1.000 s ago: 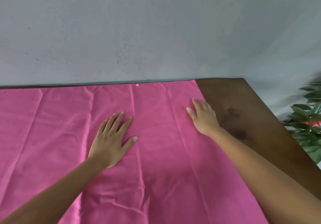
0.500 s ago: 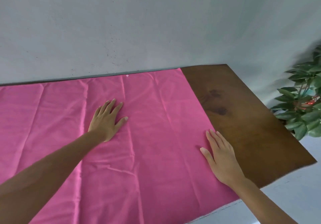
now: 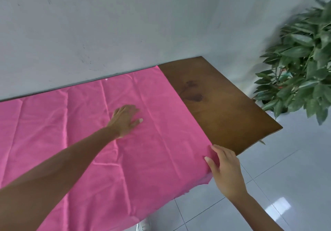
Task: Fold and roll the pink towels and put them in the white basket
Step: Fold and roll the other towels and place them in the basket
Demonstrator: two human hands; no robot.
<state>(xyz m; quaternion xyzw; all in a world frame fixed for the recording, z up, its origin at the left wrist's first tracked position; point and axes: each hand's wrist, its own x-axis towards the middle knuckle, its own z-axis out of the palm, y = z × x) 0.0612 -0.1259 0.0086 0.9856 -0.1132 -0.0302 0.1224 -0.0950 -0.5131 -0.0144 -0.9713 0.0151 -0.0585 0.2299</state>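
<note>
- We see a pink towel (image 3: pixel 146 152) spread flat over a brown wooden table (image 3: pixel 220 105), covering the table from the left edge of the view to a straight right edge that leaves a bare strip of wood at the table's right end.
- The towel's far edge runs along the grey wall (image 3: pixel 125 24), and its near edge hangs over the table's front.
- Creases cross the cloth, some running away from us and some across.
- Our left hand (image 3: pixel 125 118) lies palm down on the middle of the towel, the arm stretched out over the cloth. Its fingers are straight and close together, pointing toward the right, with the thumb held out to the side.
- Our right hand (image 3: pixel 223 168) is at the towel's near right corner, right where the table's front edge meets the cloth's right edge. The thumb rests on top of the pink cloth and the fingers lie along the cloth's edge; we cannot tell for certain whether they curl under it to pinch it.
- The corner of the towel below that hand droops past the table edge, slightly rumpled.
- A dark knot marks the bare wood (image 3: pixel 195 94).
- A leafy green potted plant (image 3: pixel 300 65) stands on the pale tiled floor (image 3: pixel 286 177) beyond the table's right end, well apart from the towel.
- A white shoe (image 3: pixel 143 225) shows on the floor below the towel's hanging edge.
</note>
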